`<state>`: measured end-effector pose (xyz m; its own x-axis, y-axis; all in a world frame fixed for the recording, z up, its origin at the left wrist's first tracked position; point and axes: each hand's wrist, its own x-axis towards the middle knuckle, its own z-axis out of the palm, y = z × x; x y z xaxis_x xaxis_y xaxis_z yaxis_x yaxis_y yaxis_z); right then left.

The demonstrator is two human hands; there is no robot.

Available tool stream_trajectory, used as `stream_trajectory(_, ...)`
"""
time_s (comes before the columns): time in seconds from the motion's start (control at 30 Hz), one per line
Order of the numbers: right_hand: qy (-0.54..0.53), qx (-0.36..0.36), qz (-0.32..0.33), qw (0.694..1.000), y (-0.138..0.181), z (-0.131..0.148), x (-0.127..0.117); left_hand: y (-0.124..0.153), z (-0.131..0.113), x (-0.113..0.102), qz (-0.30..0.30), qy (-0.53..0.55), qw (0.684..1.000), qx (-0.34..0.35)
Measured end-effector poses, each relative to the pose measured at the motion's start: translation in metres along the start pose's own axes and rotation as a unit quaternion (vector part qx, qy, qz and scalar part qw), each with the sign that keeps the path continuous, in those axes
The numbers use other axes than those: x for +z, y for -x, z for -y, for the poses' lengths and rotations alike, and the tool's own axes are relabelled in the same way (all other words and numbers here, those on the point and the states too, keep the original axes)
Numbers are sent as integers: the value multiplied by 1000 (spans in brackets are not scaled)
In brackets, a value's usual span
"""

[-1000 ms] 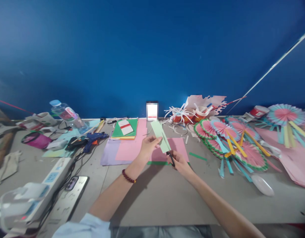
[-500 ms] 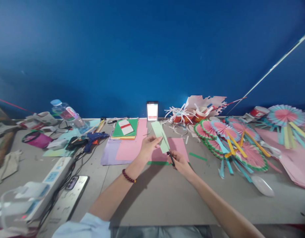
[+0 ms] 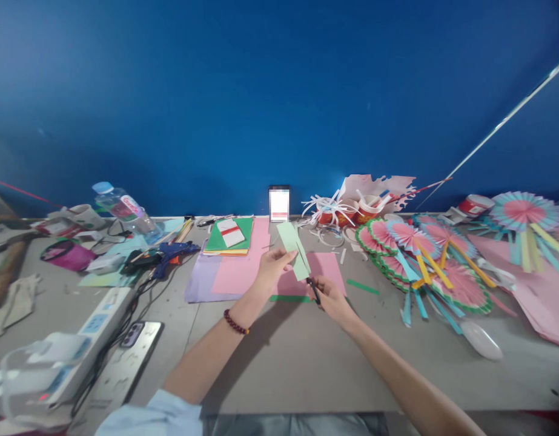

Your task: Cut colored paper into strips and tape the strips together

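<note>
My left hand (image 3: 271, 270) pinches a long strip of light green paper (image 3: 291, 241), holding it tilted above the table. My right hand (image 3: 330, 298) is closed round black-handled scissors (image 3: 312, 287), whose blades run up into the strip's lower end. Both hands hover over a pink sheet (image 3: 327, 266) lying on the grey table (image 3: 288, 357). A beaded bracelet (image 3: 235, 324) circles my left wrist.
Pink, lilac and green paper sheets (image 3: 229, 260) lie left of the hands. Several pleated paper fans (image 3: 424, 260) cover the right side. A glue gun (image 3: 163, 254), water bottle (image 3: 122, 209), power strip (image 3: 97, 321) and phone (image 3: 136, 333) sit at left. Paper cups (image 3: 352, 209) stand at the back.
Almost nothing has moved; the scissors have crept slightly up along the green strip while my left hand keeps it steady.
</note>
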<state>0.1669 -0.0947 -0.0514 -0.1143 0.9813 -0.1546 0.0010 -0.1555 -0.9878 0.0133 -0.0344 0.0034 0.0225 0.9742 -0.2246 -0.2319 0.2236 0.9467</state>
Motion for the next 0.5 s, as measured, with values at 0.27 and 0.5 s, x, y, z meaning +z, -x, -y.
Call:
stream_trajectory(0.27, 9, 5, -8, 1000, 1, 3, 0, 1, -1, 0, 9, -4, 1000, 2)
stream_trajectory(0.5, 14, 8, -13, 1000, 0, 1, 0, 0, 0, -1, 24, -15, 999, 27)
